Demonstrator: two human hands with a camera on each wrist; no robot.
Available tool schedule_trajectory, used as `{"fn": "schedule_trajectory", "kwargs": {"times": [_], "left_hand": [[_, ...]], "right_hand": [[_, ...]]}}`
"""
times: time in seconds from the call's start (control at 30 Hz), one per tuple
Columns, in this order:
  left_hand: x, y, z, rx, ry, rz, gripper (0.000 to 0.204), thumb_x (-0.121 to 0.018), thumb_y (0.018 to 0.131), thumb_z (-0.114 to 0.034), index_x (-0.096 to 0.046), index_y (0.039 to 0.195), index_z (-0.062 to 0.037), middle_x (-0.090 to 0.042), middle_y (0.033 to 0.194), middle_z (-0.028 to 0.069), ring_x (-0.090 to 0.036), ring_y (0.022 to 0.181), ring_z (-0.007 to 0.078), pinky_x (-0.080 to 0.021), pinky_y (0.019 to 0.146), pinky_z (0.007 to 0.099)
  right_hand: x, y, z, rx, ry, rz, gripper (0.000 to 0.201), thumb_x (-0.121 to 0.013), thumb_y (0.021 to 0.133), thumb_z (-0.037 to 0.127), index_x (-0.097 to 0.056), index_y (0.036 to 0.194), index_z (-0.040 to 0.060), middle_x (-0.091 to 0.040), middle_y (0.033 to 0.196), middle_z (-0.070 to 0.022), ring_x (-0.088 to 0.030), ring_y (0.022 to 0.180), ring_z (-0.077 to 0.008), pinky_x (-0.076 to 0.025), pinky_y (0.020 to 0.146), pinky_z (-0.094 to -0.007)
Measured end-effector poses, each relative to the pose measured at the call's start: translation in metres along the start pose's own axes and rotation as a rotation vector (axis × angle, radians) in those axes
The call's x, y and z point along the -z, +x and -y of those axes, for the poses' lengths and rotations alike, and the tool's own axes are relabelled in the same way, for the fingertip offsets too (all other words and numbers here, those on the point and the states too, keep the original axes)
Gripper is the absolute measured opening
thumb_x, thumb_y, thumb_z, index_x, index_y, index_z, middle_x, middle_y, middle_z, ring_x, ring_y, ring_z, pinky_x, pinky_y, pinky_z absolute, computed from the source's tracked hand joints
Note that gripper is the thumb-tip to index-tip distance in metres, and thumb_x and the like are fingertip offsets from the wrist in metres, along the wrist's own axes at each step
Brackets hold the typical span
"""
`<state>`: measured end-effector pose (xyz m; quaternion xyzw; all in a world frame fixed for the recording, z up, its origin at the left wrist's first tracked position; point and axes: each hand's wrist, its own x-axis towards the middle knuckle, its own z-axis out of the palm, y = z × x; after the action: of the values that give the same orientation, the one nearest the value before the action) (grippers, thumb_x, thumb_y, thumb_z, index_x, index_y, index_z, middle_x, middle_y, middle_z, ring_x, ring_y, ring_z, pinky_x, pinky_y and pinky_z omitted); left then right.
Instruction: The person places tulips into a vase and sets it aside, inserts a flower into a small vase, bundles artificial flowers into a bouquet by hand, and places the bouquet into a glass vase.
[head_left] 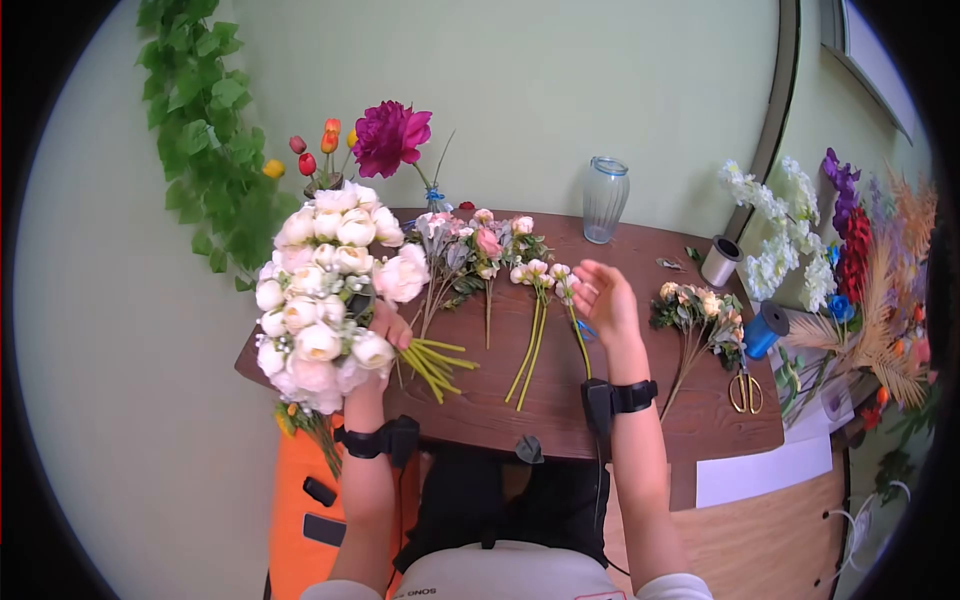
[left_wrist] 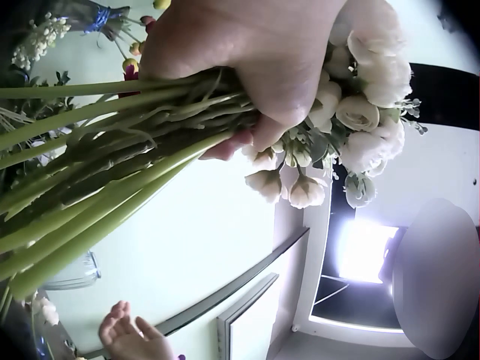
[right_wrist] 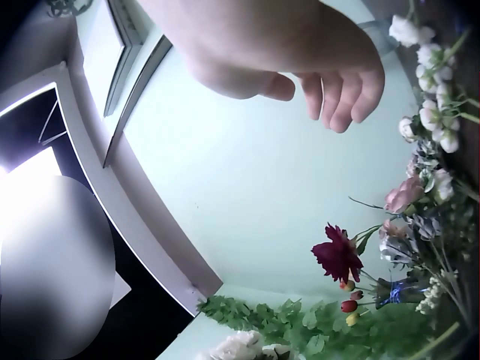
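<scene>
My left hand (head_left: 388,326) grips a large bouquet of cream-white and pale pink peonies (head_left: 320,300) by its stems. The blooms face left and toward me, and the green stems (head_left: 437,368) fan out to the right over the table. In the left wrist view, the fingers and thumb of that hand (left_wrist: 244,45) wrap round the bundled stems (left_wrist: 112,172). My right hand (head_left: 607,300) is raised over the table with relaxed, slightly bent fingers and nothing in it. Below it lie a few white flower stems (head_left: 535,320).
Pink roses with grey leaves (head_left: 470,245) lie at the back of the brown table (head_left: 560,420). A glass vase (head_left: 606,200) stands behind. On the right are peach flowers (head_left: 700,305), ribbon spools (head_left: 766,330) and scissors (head_left: 745,390). A magenta peony (head_left: 392,138) rises back left.
</scene>
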<state>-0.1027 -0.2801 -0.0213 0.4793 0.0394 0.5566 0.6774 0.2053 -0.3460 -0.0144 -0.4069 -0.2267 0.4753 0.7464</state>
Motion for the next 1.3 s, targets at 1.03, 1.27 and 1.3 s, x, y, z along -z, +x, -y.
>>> {"fn": "schedule_trajectory", "kwargs": {"times": [1.03,1.27,1.3], "left_hand": [[-0.040,-0.062,0.015,-0.021,-0.131,0.035,0.025,-0.032,0.092,-0.026,-0.041,0.075,-0.0105,-0.034,0.053,-0.0036,-0.030,0.042,0.0090,-0.026,0.047,0.0249],[-0.040,-0.058,0.025,0.010,-0.216,0.035,0.022,-0.033,0.092,-0.025,-0.036,0.076,-0.0104,-0.035,0.053,-0.0038,-0.031,0.040,0.0082,-0.027,0.046,0.0243],[-0.041,-0.057,0.026,0.015,-0.219,0.035,0.022,-0.033,0.092,-0.025,-0.036,0.076,-0.0104,-0.035,0.053,-0.0038,-0.031,0.040,0.0082,-0.027,0.046,0.0243]], "right_hand": [[0.060,0.044,-0.085,-0.308,0.544,0.158,0.029,-0.048,0.079,0.002,-0.031,0.059,0.0156,-0.019,0.042,0.0059,-0.019,0.032,-0.0072,-0.016,0.031,-0.0224],[0.060,0.045,-0.087,-0.302,0.547,0.148,0.031,-0.048,0.079,0.003,-0.030,0.057,0.0161,-0.019,0.042,0.0065,-0.019,0.032,-0.0068,-0.017,0.032,-0.0220],[0.061,0.045,-0.087,-0.307,0.543,0.150,0.031,-0.049,0.079,0.003,-0.030,0.057,0.0161,-0.019,0.042,0.0065,-0.019,0.032,-0.0068,-0.017,0.032,-0.0220]]}}
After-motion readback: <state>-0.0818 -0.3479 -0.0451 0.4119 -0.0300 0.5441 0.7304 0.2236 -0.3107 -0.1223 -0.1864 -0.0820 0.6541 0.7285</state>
